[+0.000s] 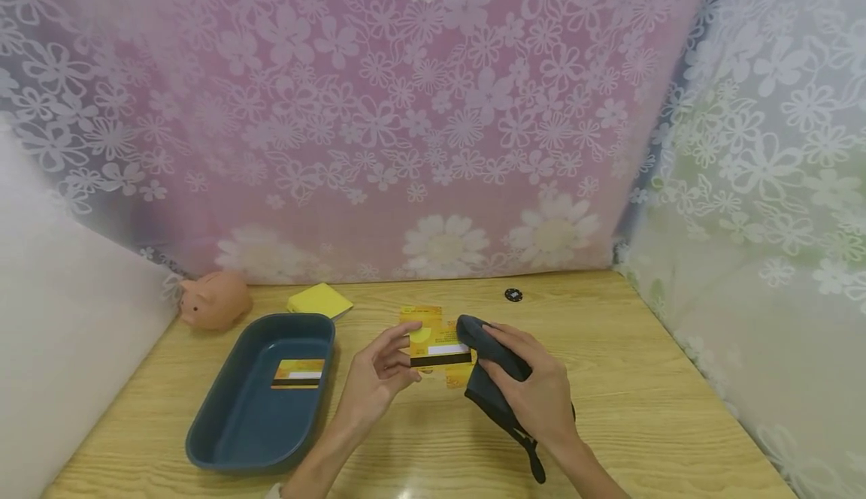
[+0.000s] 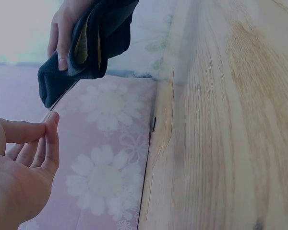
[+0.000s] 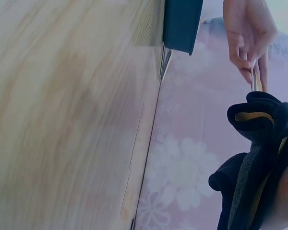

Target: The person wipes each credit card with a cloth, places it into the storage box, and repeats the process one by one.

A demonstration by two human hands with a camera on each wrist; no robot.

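Observation:
My left hand (image 1: 380,370) pinches a yellow card (image 1: 440,350) with a black stripe, held up above the table. In my right hand (image 1: 541,382) is a folded dark cloth (image 1: 497,401) with a hanging loop, pressed over the card's right end. The left wrist view shows the card edge-on, running from the left fingertips (image 2: 53,120) into the cloth (image 2: 103,43). Yellow-orange card parts show behind the held card, seemingly on the table; how many is unclear. Another striped yellow card (image 1: 298,383) lies inside the blue tray (image 1: 206,439).
The blue tray stands at the left of the wooden table (image 1: 643,409). Behind it are a pink piggy bank (image 1: 216,302) and a yellow pad (image 1: 319,300). A black round chip (image 1: 513,295) lies near the floral curtain (image 1: 433,146) at the back.

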